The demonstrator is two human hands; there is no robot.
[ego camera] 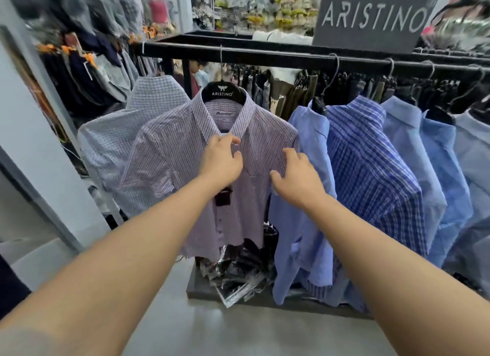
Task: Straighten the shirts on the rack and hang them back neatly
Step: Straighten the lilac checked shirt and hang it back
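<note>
From the head view, you are working on the pink checked shirt (185, 154), which hangs front-on from a black hanger (222, 92) hooked over the black rail (265, 54), left of centre in the row. Your left hand (221, 158) sits on the placket just below the collar, fingers curled together as if pinching the cloth by the top button, though the exact hold is hidden behind the hand. Your right hand (294, 179) lies spread on the shirt's right chest near the pocket, fingers loosely open and pressing flat, gripping nothing that I can see.

This looks like the straightening step on a shirt already hung. Next, smooth the front downward and square the shoulders on the hanger, then move right to the light blue shirt (305, 196), which hangs turned side-on beside the blue plaid shirt (371, 165).
</note>
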